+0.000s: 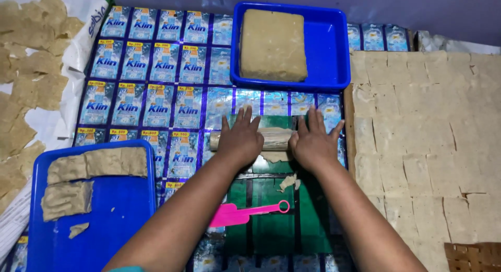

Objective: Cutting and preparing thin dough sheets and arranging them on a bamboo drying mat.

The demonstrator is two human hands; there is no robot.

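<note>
My left hand (240, 139) and my right hand (314, 142) press palm-down, fingers spread, on a pale roller (275, 138) that lies across a green sheet (271, 220). A thin piece of beige dough (275, 156) shows under the roller between my hands, and a small scrap of dough (288, 182) lies just below it. A pink plastic scraper (245, 213) rests on the green sheet near my left forearm.
A blue tray (329, 47) at the back holds a square beige dough block (272, 44). Another blue tray (120, 220) at front left holds dough chunks (88, 167). Cut dough squares (428, 131) cover the right side; dried pieces (28, 79) lie at far left.
</note>
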